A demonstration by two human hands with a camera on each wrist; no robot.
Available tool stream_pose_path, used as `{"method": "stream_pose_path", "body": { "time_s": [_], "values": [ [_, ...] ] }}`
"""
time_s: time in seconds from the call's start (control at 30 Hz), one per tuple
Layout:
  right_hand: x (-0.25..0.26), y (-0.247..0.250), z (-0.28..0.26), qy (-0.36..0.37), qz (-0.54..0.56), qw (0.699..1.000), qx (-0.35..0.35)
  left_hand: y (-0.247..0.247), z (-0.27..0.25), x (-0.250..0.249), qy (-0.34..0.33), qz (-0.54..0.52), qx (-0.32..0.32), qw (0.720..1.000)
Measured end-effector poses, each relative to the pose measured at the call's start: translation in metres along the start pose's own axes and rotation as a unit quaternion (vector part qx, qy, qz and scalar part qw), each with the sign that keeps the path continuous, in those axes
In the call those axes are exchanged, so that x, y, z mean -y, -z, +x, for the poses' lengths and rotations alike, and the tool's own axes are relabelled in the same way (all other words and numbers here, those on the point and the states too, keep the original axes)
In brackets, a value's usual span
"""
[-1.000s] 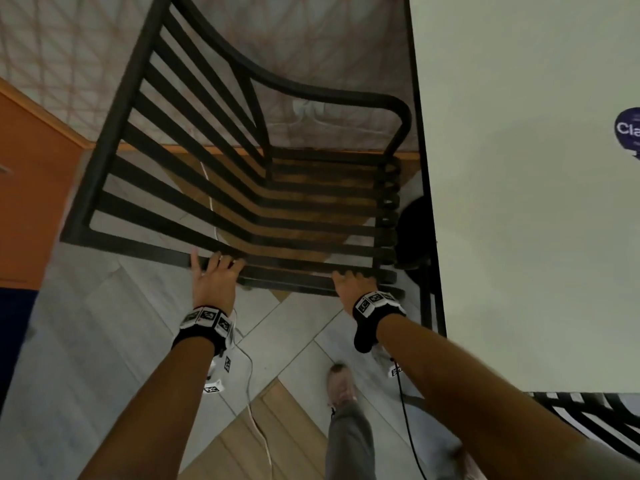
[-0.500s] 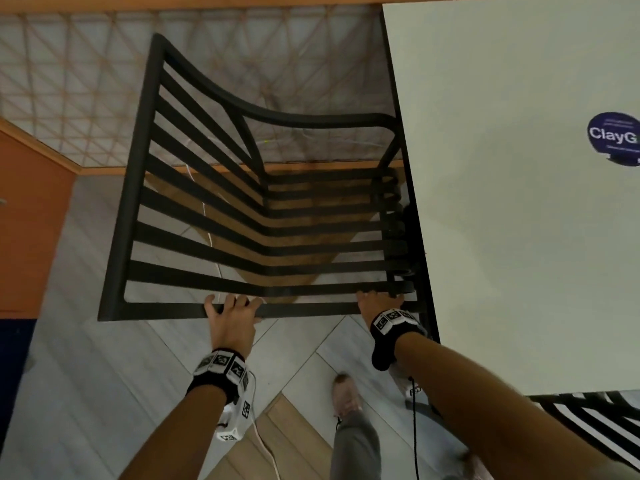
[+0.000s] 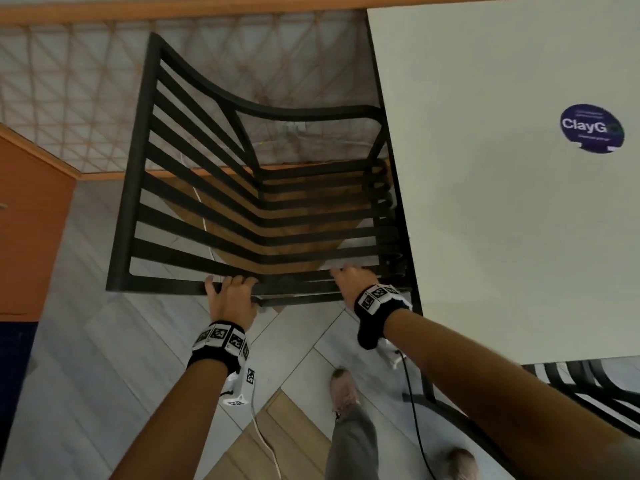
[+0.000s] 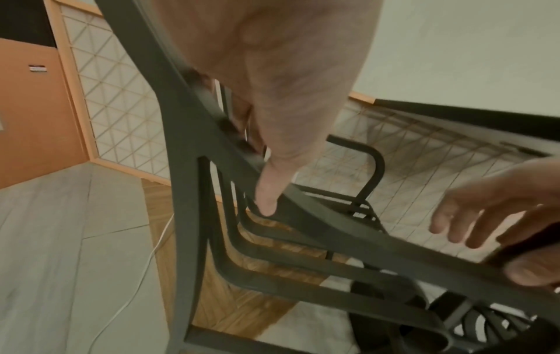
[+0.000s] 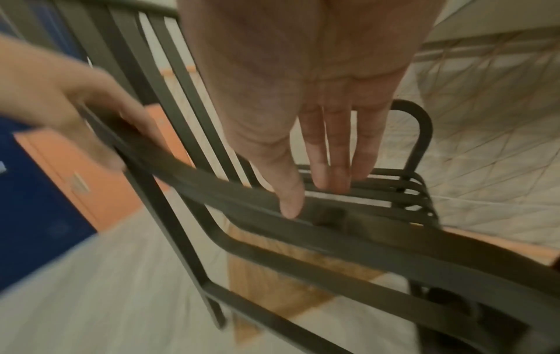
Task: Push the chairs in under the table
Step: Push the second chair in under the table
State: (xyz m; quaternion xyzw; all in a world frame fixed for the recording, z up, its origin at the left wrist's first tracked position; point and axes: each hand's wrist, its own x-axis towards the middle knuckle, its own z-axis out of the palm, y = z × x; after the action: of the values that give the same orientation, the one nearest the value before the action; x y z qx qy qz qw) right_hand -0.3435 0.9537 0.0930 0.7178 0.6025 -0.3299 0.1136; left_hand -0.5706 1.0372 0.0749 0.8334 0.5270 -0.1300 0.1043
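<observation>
A black slatted metal chair (image 3: 133,188) stands side-on below me, with its seat front tucked just under the left edge of the white table (image 3: 502,220). My left hand (image 3: 230,296) grips the chair's near side rail (image 4: 348,230), fingers over the bar and thumb in front of it (image 4: 266,201). My right hand (image 3: 349,282) holds the same rail farther right, close to the table edge. In the right wrist view its thumb (image 5: 291,206) lies on the rail (image 5: 379,239) and its nearly straight fingers reach over onto the seat slats.
A second black slatted chair (image 3: 595,386) shows under the table's near edge at lower right. An orange panel (image 3: 31,220) stands to the left and a lattice screen (image 3: 69,81) beyond the chair. A white cable (image 3: 266,441) and my own feet are on the floor.
The chair has swung round so its near rail now runs level across the view, and its seat front has slid under the table edge. Both hands stayed on the rail.
</observation>
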Motion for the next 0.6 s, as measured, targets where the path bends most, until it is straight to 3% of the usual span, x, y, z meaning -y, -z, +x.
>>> {"method": "stream_pose_path", "body": {
  "time_s": [0.17,0.3,0.43,0.6],
  "values": [
    [0.025,0.042,-0.039,0.068,0.105,0.990,-0.068,0.042,-0.013,-0.030,0.021,-0.106,-0.054,0.993],
    [0.001,0.064,-0.094,0.094,0.171,0.969,-0.149,0.077,-0.023,-0.081,-0.014,-0.136,-0.064,0.989],
    [-0.063,0.074,-0.170,0.084,0.184,0.959,-0.200,0.107,-0.047,-0.167,-0.093,-0.146,-0.066,0.983],
    [-0.194,0.063,-0.287,0.002,0.171,0.958,-0.229,0.127,-0.107,-0.310,-0.164,-0.158,-0.040,0.973]
  ]
}}
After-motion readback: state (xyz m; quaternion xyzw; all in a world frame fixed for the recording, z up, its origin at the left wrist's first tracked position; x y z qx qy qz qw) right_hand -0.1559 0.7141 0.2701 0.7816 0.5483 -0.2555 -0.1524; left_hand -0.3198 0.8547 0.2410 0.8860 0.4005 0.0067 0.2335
